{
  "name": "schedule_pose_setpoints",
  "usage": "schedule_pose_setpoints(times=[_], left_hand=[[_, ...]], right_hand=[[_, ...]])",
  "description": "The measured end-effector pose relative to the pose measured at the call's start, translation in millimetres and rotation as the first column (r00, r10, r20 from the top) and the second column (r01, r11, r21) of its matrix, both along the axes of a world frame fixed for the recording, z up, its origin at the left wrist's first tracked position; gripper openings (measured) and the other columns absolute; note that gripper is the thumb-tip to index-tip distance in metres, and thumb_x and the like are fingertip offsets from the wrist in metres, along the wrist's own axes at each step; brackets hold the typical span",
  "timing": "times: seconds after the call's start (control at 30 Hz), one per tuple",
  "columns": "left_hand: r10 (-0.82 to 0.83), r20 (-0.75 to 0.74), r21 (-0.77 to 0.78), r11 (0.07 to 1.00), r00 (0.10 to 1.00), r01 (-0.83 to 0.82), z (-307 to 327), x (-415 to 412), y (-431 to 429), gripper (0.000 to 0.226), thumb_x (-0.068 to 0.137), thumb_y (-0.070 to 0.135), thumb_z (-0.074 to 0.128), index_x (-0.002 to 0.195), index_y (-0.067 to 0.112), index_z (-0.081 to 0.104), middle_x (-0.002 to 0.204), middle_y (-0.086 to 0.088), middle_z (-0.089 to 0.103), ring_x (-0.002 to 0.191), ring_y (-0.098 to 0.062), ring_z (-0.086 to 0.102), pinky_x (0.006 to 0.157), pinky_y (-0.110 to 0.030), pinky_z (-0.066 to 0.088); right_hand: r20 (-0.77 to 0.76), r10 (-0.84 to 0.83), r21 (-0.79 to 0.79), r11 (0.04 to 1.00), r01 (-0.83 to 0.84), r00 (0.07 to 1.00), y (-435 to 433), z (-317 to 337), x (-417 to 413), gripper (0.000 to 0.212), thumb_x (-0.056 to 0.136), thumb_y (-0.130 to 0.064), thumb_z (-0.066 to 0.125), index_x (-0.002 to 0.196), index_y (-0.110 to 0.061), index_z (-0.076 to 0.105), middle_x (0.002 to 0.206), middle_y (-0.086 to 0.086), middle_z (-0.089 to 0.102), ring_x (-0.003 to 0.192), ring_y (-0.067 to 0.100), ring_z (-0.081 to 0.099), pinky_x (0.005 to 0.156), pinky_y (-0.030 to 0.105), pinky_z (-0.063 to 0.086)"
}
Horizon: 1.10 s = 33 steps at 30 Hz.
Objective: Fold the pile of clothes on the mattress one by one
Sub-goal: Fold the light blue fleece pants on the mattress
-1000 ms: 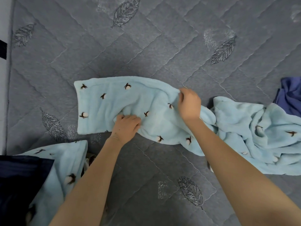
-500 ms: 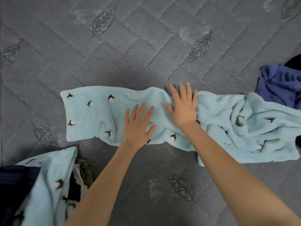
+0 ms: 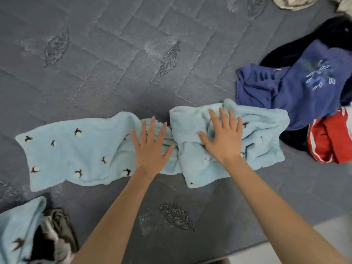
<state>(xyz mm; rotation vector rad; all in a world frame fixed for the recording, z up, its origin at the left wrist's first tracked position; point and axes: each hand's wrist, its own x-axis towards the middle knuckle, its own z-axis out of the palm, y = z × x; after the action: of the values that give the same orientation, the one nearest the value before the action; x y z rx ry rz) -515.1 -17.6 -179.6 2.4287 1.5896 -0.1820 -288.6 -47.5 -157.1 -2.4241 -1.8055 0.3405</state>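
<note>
Under both my hands spreads one grey quilted mattress (image 3: 114, 77) with stitched leaves. One pale-blue garment (image 3: 66, 155) lies lengthways across it. My left hand (image 3: 150, 151) and right hand (image 3: 223, 140) press it flat, fingers spread wide, gripping nothing. Right of my right hand I count three heaped pieces: blue top (image 3: 308, 86), dark piece (image 3: 297, 52), red piece (image 3: 331, 138). Below-left of my left hand sits one folded pale-blue piece (image 3: 17, 225).

The left hand (image 3: 150, 151) and right hand (image 3: 223, 138) lie flat, palms down, fingers spread, apparently pressing downward.
</note>
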Motion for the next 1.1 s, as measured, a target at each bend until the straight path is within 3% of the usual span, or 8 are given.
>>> schedule_pose_setpoints(times=[0.3,0.43,0.53,0.73,0.8,0.9,1.0,1.1], left_hand=[[-0.214,0.125,-0.039,0.975,0.969,0.221,9,96,-26,0.059,0.094,0.048,0.042,0.149,0.028,0.029,0.154,-0.014,0.030,0.143,-0.035,0.025,0.110,-0.063,0.023],[-0.259,-0.021,-0.245,0.938,0.966,0.246,0,117,-27,0.061,0.089,0.051,0.034,0.145,0.028,0.036,0.149,-0.012,0.042,0.135,-0.036,0.041,0.097,-0.074,0.032],[-0.268,-0.065,-0.278,0.930,0.961,0.240,-6,125,-23,0.060,0.095,0.054,0.028,0.151,0.035,0.022,0.161,-0.007,0.014,0.147,-0.032,0.016,0.106,-0.072,0.011],[-0.018,0.155,-0.303,0.951,0.988,0.065,4,142,-29,0.047,0.097,0.053,0.041,0.136,0.028,0.051,0.157,-0.004,0.024,0.147,-0.025,0.009,0.114,-0.052,-0.011],[0.055,0.237,-0.317,0.948,0.970,0.024,5,150,-31,0.035,0.096,0.046,0.049,0.118,0.020,0.059,0.138,-0.005,0.048,0.137,-0.028,0.032,0.116,-0.055,-0.001],[0.247,0.464,-0.300,0.947,0.851,-0.112,12,152,-27,0.015,0.089,0.025,0.064,0.083,0.015,0.056,0.081,0.000,0.062,0.084,-0.023,0.058,0.097,-0.055,0.037],[0.415,0.557,-0.441,0.882,0.720,-0.167,19,146,-26,0.020,0.088,0.017,0.065,0.100,0.008,0.052,0.093,-0.005,0.065,0.087,-0.025,0.062,0.089,-0.050,0.047],[0.611,0.522,-0.655,0.734,0.596,-0.179,30,141,-26,0.076,0.085,0.038,0.069,0.143,0.017,0.024,0.128,0.005,0.054,0.113,-0.019,0.056,0.089,-0.040,0.053]], right_hand=[[-0.046,-0.207,-0.084,0.976,0.203,0.977,-35,9,84,0.084,0.083,-0.061,0.054,0.152,-0.023,0.024,0.161,0.012,0.012,0.148,0.035,0.004,0.116,0.057,0.002],[-0.017,-0.236,-0.094,0.968,0.233,0.972,-38,6,107,0.093,0.080,-0.058,0.064,0.154,-0.027,0.016,0.162,0.011,-0.004,0.148,0.034,-0.007,0.114,0.059,0.001],[-0.019,-0.252,-0.178,0.953,0.245,0.967,-31,5,118,0.098,0.078,-0.059,0.065,0.154,-0.028,0.011,0.160,0.013,0.007,0.148,0.033,-0.003,0.114,0.058,-0.002],[0.025,-0.178,-0.112,0.977,0.179,0.984,-20,12,115,0.033,0.091,-0.034,0.056,0.116,-0.013,0.062,0.114,0.009,0.055,0.117,0.033,0.041,0.117,0.050,0.001],[-0.033,-0.119,-0.043,0.992,0.118,0.992,-20,12,109,0.019,0.092,-0.027,0.057,0.099,-0.013,0.068,0.101,0.007,0.058,0.107,0.030,0.048,0.117,0.044,-0.003],[-0.164,-0.087,0.072,0.992,0.100,0.983,-22,11,97,0.011,0.091,-0.021,0.059,0.089,-0.012,0.065,0.090,0.005,0.060,0.096,0.027,0.055,0.117,0.041,-0.002],[-0.257,-0.064,0.174,0.978,0.111,0.964,-19,17,82,0.011,0.092,-0.018,0.056,0.085,-0.011,0.060,0.077,0.003,0.062,0.081,0.024,0.057,0.118,0.045,0.009],[-0.428,0.014,0.289,0.949,0.122,0.904,-12,29,64,0.012,0.093,-0.015,0.055,0.083,-0.010,0.057,0.069,-0.001,0.058,0.066,0.012,0.043,0.104,0.045,0.035]])
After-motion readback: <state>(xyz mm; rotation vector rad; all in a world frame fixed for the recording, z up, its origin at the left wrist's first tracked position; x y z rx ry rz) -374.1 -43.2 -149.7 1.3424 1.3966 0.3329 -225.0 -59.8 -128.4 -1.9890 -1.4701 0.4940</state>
